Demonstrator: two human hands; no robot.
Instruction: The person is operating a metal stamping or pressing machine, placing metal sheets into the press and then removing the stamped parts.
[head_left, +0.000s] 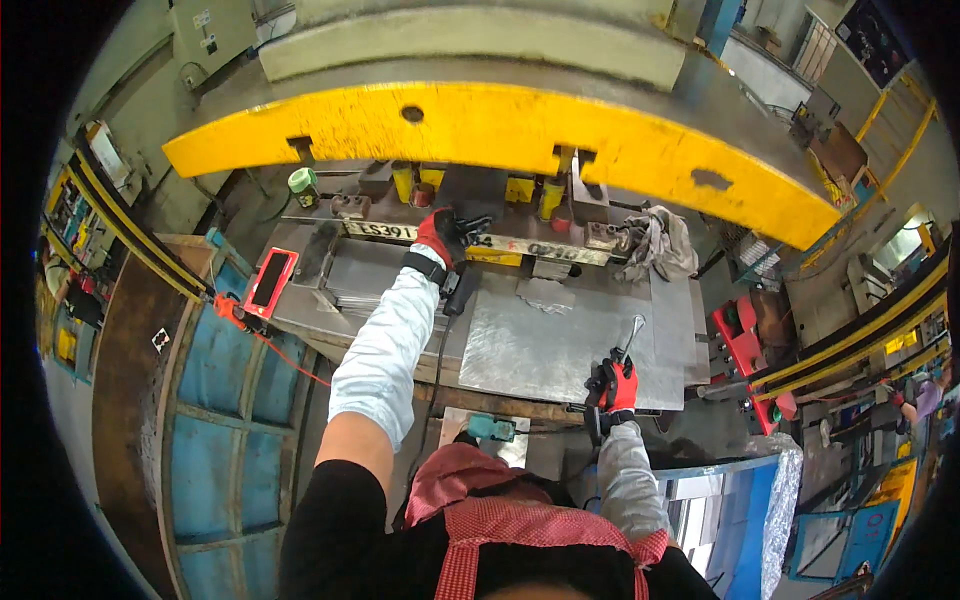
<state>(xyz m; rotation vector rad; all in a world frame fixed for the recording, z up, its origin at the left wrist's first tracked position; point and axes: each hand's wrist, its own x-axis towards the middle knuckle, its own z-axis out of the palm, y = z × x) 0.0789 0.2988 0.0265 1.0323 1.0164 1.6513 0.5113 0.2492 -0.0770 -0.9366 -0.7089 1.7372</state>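
My left hand (pixel 447 238), in a red and black glove, reaches over the front edge of the die (pixel 545 249) beneath the yellow press beam. Its dark fingers stretch to the right, and I see nothing held in them. Just below its wrist is a black handle-like piece (pixel 458 294) with a cable. My right hand (pixel 612 386), gloved alike, is closed round a slim shiny metal tool (pixel 633 336) with a wrench-like end. That tool points away over a flat metal sheet (pixel 520 345). A smaller metal piece (pixel 546 294) lies at the sheet's far edge.
The yellow press beam (pixel 480 125) spans above the die. Stacked metal plates (pixel 372 268) and a red-framed dark device (pixel 270 280) are left. A grey rag (pixel 662 243) lies at the right end of the die. Striped guard posts (pixel 135 235) stand at the sides.
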